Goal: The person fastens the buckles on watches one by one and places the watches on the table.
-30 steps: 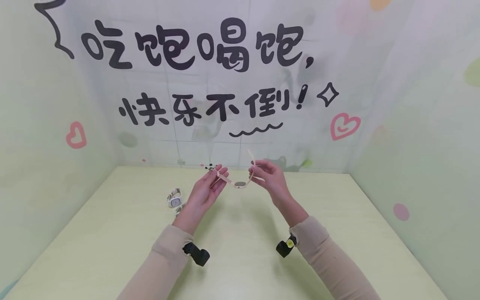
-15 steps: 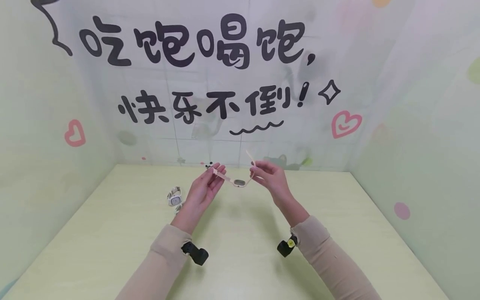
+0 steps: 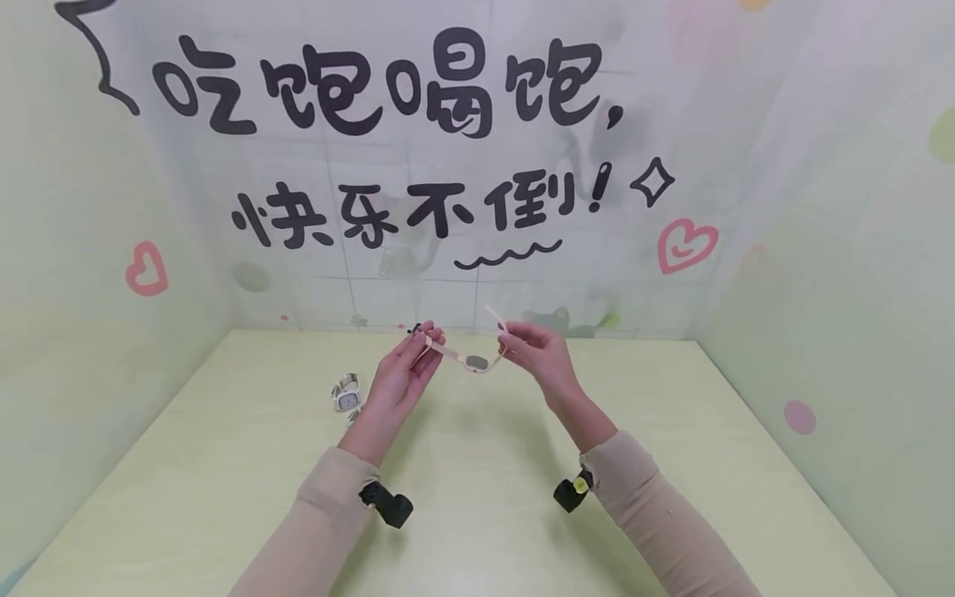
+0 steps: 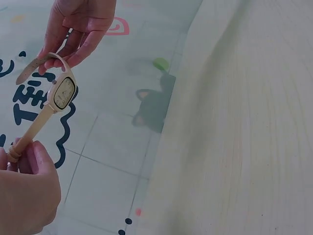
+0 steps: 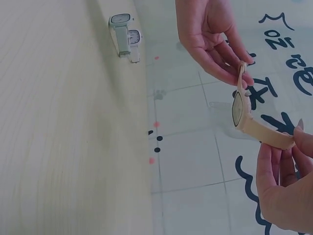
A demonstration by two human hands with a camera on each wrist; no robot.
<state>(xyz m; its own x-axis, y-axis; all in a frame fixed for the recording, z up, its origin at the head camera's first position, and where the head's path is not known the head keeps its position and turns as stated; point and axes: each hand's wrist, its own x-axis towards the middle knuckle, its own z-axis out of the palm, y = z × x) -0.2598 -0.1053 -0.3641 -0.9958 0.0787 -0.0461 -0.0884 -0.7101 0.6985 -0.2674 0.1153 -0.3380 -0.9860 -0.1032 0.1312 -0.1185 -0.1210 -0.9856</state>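
Between my hands, above the table, hangs a wristwatch (image 3: pixel 476 362) with a pale pinkish-beige strap and its strap undone. My left hand (image 3: pixel 403 373) pinches the buckle end of the strap. Thumb and fingers of my right hand (image 3: pixel 539 356) hold the other strap part, whose free tip sticks up past them. In the left wrist view the dial of the wristwatch (image 4: pixel 64 93) shows, with a dark rim round a pale face. From the right wrist view the wristwatch (image 5: pixel 238 108) is seen more edge-on.
On the table (image 3: pixel 477 514), left of my left forearm, lie two more watches: a white watch (image 3: pixel 346 400) and a second watch (image 3: pixel 354 414) partly hidden by my wrist. A printed wall (image 3: pixel 418 290) stands behind the table's far edge.
The watch has tilted slightly, and my left hand has shifted a little to the left. Both hands keep their hold on the strap.
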